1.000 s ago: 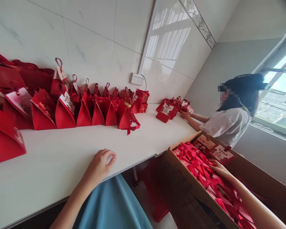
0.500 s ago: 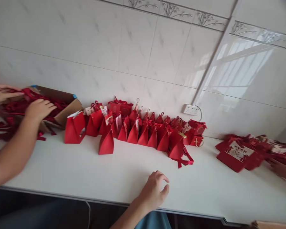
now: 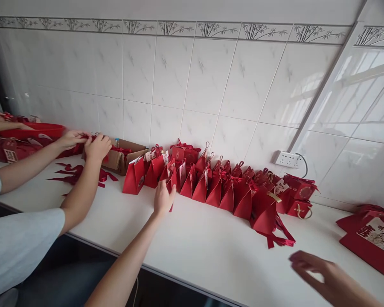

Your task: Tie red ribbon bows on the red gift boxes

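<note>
Two co-worker's hands (image 3: 98, 148) hold ribbon (image 3: 89, 138) just left of a carton (image 3: 116, 160) on the table (image 3: 208, 243). Farther right, the left hand (image 3: 164, 198) has its fingers closed around a red box (image 3: 172, 182) on the table, in front of a row of boxes (image 3: 243, 202). Rightmost, the blurred right hand (image 3: 327, 269), fingers partly open and holding nothing, hovers near red bags (image 3: 355, 247).

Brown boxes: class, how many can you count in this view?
1: the brown box stands on the table, just left of the row of red bags. Others may be hidden.
</note>
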### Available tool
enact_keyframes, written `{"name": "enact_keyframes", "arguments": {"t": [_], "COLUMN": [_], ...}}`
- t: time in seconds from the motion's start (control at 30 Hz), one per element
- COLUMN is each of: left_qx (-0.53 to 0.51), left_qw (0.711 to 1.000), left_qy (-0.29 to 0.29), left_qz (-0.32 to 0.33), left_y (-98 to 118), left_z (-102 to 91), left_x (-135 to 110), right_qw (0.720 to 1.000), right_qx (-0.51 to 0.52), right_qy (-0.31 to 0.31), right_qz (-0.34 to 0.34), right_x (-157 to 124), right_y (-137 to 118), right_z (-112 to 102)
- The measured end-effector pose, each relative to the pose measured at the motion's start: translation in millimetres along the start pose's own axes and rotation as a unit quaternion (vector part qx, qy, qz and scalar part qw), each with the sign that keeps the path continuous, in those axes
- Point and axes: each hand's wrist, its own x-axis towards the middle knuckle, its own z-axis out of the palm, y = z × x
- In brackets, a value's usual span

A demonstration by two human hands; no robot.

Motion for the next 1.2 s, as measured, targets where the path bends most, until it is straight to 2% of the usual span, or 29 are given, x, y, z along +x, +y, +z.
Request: {"name": "enact_keyframes", "arguments": {"t": [0.03, 0.07, 0.1, 0.13, 0.2, 0.27, 0.37, 0.5, 0.6, 0.83, 1.0, 1.2], "left_qx": [-0.016, -0.034, -0.054, -0.077, -0.122, -0.158, -0.190, -0.209, -0.216, -0.214, -0.201, -0.225], "left_qw": [1.000, 0.999, 0.997, 0.993, 0.979, 0.961, 0.942, 0.931, 0.927, 0.932, 0.935, 0.921], "left_qy": [-0.016, -0.035, -0.059, -0.091, -0.164, -0.228, -0.276, -0.298, -0.305, -0.292, -0.292, -0.316], "left_qz": [-0.009, -0.017, -0.023, -0.026, -0.024, -0.017, -0.003, 0.017, 0.025, 0.000, -0.019, -0.042], "left_y": [-2, -2, -1, 1, 9, 18, 29, 35, 36, 34, 31, 32], "left_z": [-2.7, -4.8, -6.0, -5.8, -1.2, 8.6, 27.8, 48.3, 54.5, 52.3, 53.7, 51.4], "left_x": [-2, -6, -12, -19, -34, -48, -65, -78, -83, -87, -84, -86], "right_qw": [0.996, 0.988, 0.980, 0.977, 0.982, 0.990, 0.989, 0.983, 0.979, 0.957, 0.957, 0.960], "right_qx": [-0.009, -0.021, -0.032, -0.036, -0.014, 0.035, 0.100, 0.141, 0.166, 0.278, 0.271, 0.249], "right_qy": [-0.089, -0.150, -0.188, -0.198, -0.166, -0.104, -0.028, -0.052, -0.061, 0.047, 0.052, 0.072], "right_qz": [-0.021, -0.042, -0.059, -0.073, -0.087, -0.091, -0.107, -0.105, -0.105, -0.067, -0.090, -0.106], "right_x": [8, 15, 21, 26, 36, 48, 69, 93, 99, 88, 83, 79], "right_y": [-8, -18, -29, -42, -68, -91, -117, -136, -140, -134, -129, -127], "right_z": [10, 20, 30, 39, 55, 68, 83, 95, 103, 118, 121, 123]}}
